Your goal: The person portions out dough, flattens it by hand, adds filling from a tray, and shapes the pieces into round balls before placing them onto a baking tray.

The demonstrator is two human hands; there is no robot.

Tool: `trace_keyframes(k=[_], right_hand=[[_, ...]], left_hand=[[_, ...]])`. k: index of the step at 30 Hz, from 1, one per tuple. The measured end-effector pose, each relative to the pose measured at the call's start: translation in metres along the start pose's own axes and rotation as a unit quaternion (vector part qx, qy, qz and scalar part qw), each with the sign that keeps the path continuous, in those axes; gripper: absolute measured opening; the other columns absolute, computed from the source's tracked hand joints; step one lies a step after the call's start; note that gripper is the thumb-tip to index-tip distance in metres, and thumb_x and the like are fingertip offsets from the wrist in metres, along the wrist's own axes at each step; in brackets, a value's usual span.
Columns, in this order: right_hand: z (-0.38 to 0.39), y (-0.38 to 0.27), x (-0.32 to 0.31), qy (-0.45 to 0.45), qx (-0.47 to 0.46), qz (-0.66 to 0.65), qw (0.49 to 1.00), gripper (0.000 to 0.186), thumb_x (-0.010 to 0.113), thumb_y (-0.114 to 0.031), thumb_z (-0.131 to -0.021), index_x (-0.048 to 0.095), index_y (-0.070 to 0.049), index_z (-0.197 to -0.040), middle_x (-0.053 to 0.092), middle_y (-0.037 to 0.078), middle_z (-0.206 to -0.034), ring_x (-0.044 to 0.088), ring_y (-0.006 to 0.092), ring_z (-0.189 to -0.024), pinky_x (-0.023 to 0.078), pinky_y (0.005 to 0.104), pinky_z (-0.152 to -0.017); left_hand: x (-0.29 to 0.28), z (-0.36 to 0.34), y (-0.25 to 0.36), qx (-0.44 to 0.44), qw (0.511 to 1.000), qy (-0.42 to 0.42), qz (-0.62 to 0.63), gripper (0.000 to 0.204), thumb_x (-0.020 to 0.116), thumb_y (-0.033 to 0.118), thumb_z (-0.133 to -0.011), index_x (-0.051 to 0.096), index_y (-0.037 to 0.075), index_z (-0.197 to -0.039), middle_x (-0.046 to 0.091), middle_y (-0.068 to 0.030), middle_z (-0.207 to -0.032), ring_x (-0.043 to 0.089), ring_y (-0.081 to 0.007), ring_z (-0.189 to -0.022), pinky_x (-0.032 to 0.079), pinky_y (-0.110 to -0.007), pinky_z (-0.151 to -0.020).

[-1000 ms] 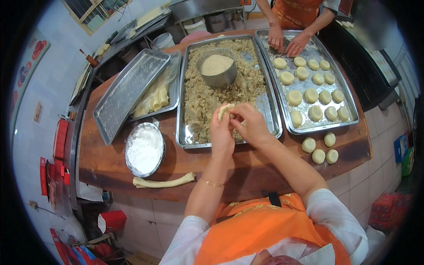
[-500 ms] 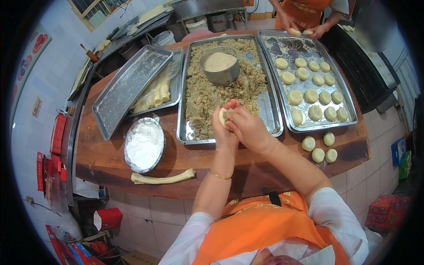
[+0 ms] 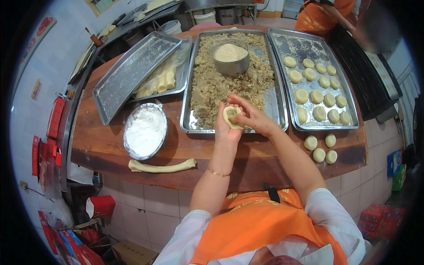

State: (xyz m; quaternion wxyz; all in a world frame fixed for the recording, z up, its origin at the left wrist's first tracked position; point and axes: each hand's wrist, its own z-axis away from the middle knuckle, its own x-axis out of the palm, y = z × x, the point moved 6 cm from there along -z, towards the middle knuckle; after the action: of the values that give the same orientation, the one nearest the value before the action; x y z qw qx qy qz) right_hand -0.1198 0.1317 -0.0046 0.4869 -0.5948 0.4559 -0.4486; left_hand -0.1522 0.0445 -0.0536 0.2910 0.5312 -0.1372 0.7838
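Dough cup (image 3: 230, 115) turned, hollow showing | left grip (image 3: 226, 129) cradles it | right grip (image 3: 258, 122): cannot tell, contact hidden

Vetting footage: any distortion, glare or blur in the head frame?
Head view: fisheye bows the wooden table; black vignette darkens the corners; glare whitens metal on the filling tray; a blurred patch sits upper right; held dough looks fairly sharp.

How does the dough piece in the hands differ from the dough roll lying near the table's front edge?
Shape: the dough piece is an open, hollow cup; the dough roll is long and slightly bent.
Size: the dough roll is clearly longer than the dough piece.
Place: the left hand holds the dough piece; the dough roll lies on the table.
Both are pale cream.
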Motion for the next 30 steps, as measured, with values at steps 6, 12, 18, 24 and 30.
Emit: trace_keyframes(k=[6,12,18,24,30], right_hand=[[0.011,0.009,0.012,0.05,-0.006,0.091,0.995,0.056,0.063,-0.017,-0.098,0.044,-0.002,-0.148,0.057,0.011,-0.139,0.055,0.0178,-0.127,0.044,0.033,-0.108],[0.015,0.007,0.002,0.123,0.024,-0.068,0.99,0.057,0.061,-0.017,-0.098,0.042,-0.006,-0.15,0.055,0.006,-0.134,0.056,0.0121,-0.115,0.048,0.0282,-0.096],[0.02,-0.004,0.02,0.078,-0.001,0.019,0.997,0.058,0.06,-0.01,-0.097,0.041,-0.009,-0.151,0.054,0.005,-0.136,0.057,0.0109,-0.111,0.054,0.0242,-0.084],[0.018,0.006,0.019,0.088,0.018,0.034,0.995,0.055,0.061,-0.013,-0.097,0.043,-0.007,-0.149,0.055,0.005,-0.134,0.056,0.0102,-0.113,0.052,0.0242,-0.088],[0.018,-0.019,0.013,0.092,0.028,-0.154,0.983,0.059,0.067,-0.017,-0.091,0.048,-0.006,-0.146,0.057,0.004,-0.131,0.056,0.0126,-0.117,0.049,0.0282,-0.097]], left_hand=[[-0.017,-0.01,0.002,0.046,0.996,-0.007,-0.072,0.029,0.062,0.038,-0.101,0.063,0.01,-0.092,0.065,-0.0057,-0.084,0.066,-0.0214,-0.077,0.058,-0.034,-0.068],[0.026,0.03,-0.001,0.072,0.984,-0.065,-0.151,0.035,0.049,0.036,-0.105,0.061,0.003,-0.111,0.067,-0.0097,-0.1,0.067,-0.0253,-0.089,0.06,-0.038,-0.077],[-0.002,0.029,0.007,0.127,0.956,-0.134,-0.23,0.024,0.055,0.032,-0.103,0.063,0.009,-0.106,0.067,-0.0024,-0.096,0.066,-0.0101,-0.08,0.047,-0.02,-0.05],[-0.005,0.022,0.006,0.124,0.951,-0.165,-0.23,0.028,0.053,0.034,-0.104,0.063,0.009,-0.111,0.067,-0.003,-0.099,0.065,-0.0098,-0.082,0.048,-0.02,-0.052],[0.029,0.055,0.003,0.075,0.949,-0.168,-0.255,0.044,0.042,0.042,-0.109,0.058,0.006,-0.127,0.065,-0.0043,-0.108,0.064,-0.008,-0.087,0.052,-0.02,-0.058]])
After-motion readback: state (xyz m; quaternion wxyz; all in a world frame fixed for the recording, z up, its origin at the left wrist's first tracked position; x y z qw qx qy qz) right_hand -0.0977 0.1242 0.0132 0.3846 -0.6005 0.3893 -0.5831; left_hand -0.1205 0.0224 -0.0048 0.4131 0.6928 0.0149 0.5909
